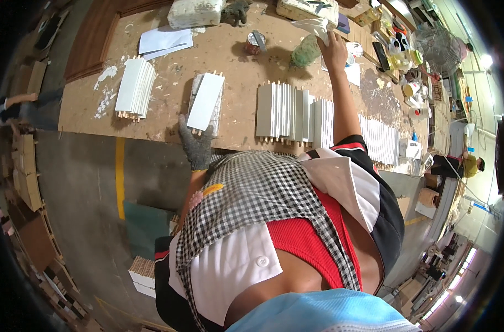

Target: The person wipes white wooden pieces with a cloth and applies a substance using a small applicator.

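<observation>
A paint-spattered counter point(235, 83) carries white slats w/ wooden end pegs. The biggest group, a long row of slats point(277, 113), runs along the near edge toward the R corner; a smaller stack point(134, 88) sits nr the L edge. Between them one white panel point(206, 103), the piece at hand, lies aslant atop a speckled block point(217, 115), close to the near edge. The gloved L hand point(195, 145) sets thumb and fingers apart around the near end of panel and block; can't tell if they grip. The bare R hand point(334, 52) reaches toward the far edge, fingers narrowed on a crumpled white piece point(318, 26), cloth or plastic unclear, just beside a green container point(306, 51). A small tin point(256, 42) stands toward the far edge, flat tool across its top. Step in hand, apparently: handling the white piece w/ the L hand at the panel; next move calls for a sure R pinch, clear of the container. Brands: none legible; print on white tubs point(419, 114), R edge, too small to read.
</observation>
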A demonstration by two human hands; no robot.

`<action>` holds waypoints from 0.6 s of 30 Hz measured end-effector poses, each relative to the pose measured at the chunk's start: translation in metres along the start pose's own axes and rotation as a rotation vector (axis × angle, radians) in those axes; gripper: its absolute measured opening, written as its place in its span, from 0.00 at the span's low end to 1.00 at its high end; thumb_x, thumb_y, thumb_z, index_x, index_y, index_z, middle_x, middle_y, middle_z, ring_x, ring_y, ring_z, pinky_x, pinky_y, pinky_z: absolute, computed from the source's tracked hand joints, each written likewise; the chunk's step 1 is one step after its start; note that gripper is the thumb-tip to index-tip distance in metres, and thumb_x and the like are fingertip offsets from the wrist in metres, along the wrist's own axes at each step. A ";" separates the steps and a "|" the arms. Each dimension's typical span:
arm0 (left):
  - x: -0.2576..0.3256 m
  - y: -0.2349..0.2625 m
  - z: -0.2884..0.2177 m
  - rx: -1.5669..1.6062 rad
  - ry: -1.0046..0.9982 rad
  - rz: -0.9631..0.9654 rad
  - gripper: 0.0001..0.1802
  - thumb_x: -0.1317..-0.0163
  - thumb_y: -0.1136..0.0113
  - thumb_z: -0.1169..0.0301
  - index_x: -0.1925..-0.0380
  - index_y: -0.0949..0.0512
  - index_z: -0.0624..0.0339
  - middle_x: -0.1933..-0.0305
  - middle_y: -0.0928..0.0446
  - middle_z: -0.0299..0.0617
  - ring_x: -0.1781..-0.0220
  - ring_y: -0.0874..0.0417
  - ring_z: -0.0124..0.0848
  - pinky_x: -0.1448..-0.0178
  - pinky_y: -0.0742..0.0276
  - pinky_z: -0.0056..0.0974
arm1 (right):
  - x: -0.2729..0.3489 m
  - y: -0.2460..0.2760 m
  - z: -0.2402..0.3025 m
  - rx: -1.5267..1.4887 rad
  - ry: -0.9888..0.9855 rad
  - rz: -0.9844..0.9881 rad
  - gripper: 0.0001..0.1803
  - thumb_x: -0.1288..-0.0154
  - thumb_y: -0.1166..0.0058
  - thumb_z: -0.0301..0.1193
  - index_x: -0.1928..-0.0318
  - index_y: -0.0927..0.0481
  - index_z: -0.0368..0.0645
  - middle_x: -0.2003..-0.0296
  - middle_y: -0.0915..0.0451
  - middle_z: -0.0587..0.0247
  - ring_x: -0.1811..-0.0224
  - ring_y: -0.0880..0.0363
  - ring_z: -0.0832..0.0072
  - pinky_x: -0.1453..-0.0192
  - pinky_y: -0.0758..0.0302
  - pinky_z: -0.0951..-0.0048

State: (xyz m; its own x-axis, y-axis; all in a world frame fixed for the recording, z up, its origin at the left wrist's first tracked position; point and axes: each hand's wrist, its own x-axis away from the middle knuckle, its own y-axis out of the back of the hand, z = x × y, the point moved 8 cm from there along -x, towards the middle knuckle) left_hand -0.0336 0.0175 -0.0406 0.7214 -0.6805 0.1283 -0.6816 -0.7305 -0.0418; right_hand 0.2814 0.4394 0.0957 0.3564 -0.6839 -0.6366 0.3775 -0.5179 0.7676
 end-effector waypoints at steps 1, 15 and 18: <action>0.000 0.000 -0.001 -0.003 0.001 0.002 0.54 0.45 0.24 0.70 0.24 0.51 0.61 0.28 0.42 0.52 0.30 0.34 0.46 0.32 0.26 0.48 | 0.002 0.000 -0.007 0.000 -0.003 0.001 0.25 0.39 0.34 0.47 0.46 0.20 0.49 0.57 0.16 0.55 0.58 0.18 0.54 0.53 0.21 0.58; -0.002 0.006 -0.003 -0.127 -0.099 -0.065 0.51 0.45 0.27 0.78 0.26 0.48 0.65 0.35 0.34 0.52 0.38 0.28 0.39 0.40 0.23 0.40 | 0.118 -0.107 -0.072 -2.344 -1.356 0.171 0.18 0.29 0.46 0.42 0.48 0.21 0.43 0.52 0.16 0.57 0.53 0.15 0.59 0.56 0.14 0.54; -0.002 0.019 0.012 -0.217 -0.097 -0.082 0.53 0.46 0.24 0.68 0.26 0.48 0.66 0.33 0.36 0.57 0.35 0.31 0.43 0.36 0.27 0.44 | 0.111 -0.113 -0.047 -2.353 -1.338 0.191 0.23 0.24 0.56 0.42 0.40 0.23 0.39 0.42 0.21 0.47 0.42 0.21 0.50 0.45 0.18 0.43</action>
State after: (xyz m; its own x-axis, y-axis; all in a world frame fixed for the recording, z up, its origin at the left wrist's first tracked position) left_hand -0.0468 0.0043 -0.0535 0.7765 -0.6296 0.0263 -0.6232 -0.7611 0.1796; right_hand 0.3187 0.4461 -0.0653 0.4318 -0.8431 0.3205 0.4765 -0.0885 -0.8747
